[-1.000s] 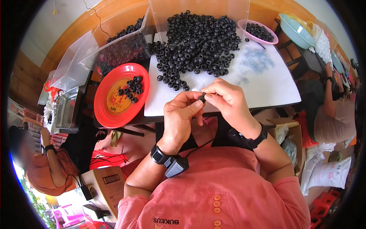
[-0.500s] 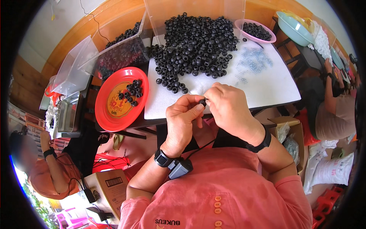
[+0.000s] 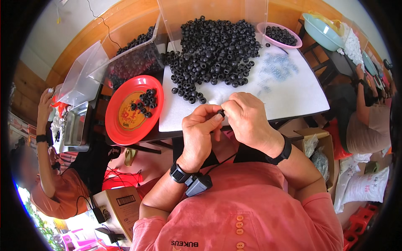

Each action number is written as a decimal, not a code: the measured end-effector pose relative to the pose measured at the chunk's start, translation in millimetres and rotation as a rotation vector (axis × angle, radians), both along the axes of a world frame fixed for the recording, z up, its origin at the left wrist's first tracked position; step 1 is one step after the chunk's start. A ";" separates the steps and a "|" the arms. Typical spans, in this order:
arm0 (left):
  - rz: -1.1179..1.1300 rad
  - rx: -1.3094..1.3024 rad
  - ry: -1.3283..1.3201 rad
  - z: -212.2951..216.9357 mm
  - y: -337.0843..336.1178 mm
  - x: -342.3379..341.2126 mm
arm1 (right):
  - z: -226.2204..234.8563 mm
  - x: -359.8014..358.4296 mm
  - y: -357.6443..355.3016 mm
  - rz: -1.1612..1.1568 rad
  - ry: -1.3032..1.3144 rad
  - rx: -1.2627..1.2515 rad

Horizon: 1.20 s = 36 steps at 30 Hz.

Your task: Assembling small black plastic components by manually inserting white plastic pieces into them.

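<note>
My left hand [image 3: 200, 130] pinches a small black bead [image 3: 220, 112] between thumb and forefinger, just past the front edge of the white foam sheet [image 3: 293, 98]. My right hand [image 3: 247, 119] is closed against the same bead, its fingertips pressed together; whatever they grip is too small to make out. Beyond my hands a big heap of round black beads with holes [image 3: 217, 52] covers the middle of the sheet. Several small clear bluish pieces [image 3: 278, 67] lie scattered right of the heap. On the left, a red plate [image 3: 115, 125] bears several black beads [image 3: 144, 102].
A clear plastic bin [image 3: 134, 58] of black beads stands behind the red plate. At the back right is a pink bowl [image 3: 298, 40] with more beads. Co-workers sit at the left [image 3: 63, 188] and right [image 3: 372, 125]. An open cardboard box [image 3: 331, 161] stands right, below the table.
My right hand has shifted slightly left and down against the bead, while my left hand stays nearly still. The co-worker at left has raised an arm toward the clear containers.
</note>
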<state>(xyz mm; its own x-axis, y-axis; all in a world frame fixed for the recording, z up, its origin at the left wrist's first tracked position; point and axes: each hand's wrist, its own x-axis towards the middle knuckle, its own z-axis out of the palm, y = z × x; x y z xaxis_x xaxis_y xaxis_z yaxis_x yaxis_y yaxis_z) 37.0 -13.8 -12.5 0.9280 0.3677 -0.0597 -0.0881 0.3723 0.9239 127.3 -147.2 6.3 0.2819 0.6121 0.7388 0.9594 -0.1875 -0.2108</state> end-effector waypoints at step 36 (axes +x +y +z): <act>-0.157 0.011 0.130 23.2 -17.4 -16.5 | -21.8 -18.0 -16.0 -0.124 -0.003 0.155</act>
